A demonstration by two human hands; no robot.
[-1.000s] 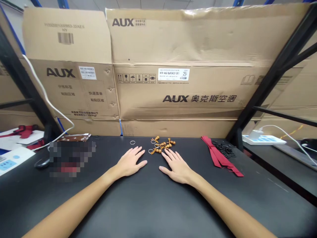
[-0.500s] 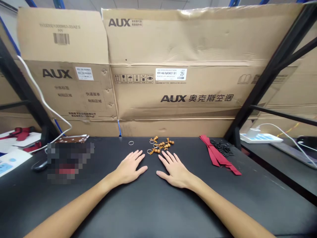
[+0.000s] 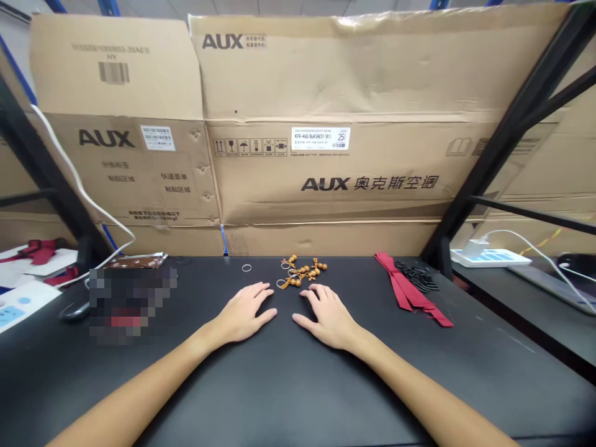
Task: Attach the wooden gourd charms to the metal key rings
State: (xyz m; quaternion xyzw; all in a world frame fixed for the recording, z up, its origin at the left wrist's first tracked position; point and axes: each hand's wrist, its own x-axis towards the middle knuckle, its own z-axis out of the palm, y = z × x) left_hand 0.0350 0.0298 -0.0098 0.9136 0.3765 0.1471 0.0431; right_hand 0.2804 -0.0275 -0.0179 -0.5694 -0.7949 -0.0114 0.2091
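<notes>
My left hand (image 3: 246, 311) rests palm down over the black table (image 3: 279, 397), fingers stretched forward and thumb apart, holding nothing. Opposite it, my right hand (image 3: 328, 316) has its thumb spread and its fingers slightly bent, also with nothing in it. Just beyond the fingertips lies a small pile of keychains with brown wooden gourd-shaped beads (image 3: 305, 272), orange cord and metal rings. A single metal ring (image 3: 246, 268) lies by itself to the left of the pile, past my left hand.
Red ribbon strips (image 3: 412, 292) lie on the right, beside a heap of black clasps (image 3: 419, 276). A brown packet (image 3: 137, 261) and a blurred-out patch are on the left. Cardboard (image 3: 372, 217) walls the back; black metal posts (image 3: 484, 161) frame the sides. A white power strip (image 3: 500, 258) sits far right.
The fingers of both hands have bent a little and drawn back slightly from the keychains. The things on the table have stayed where they were.
</notes>
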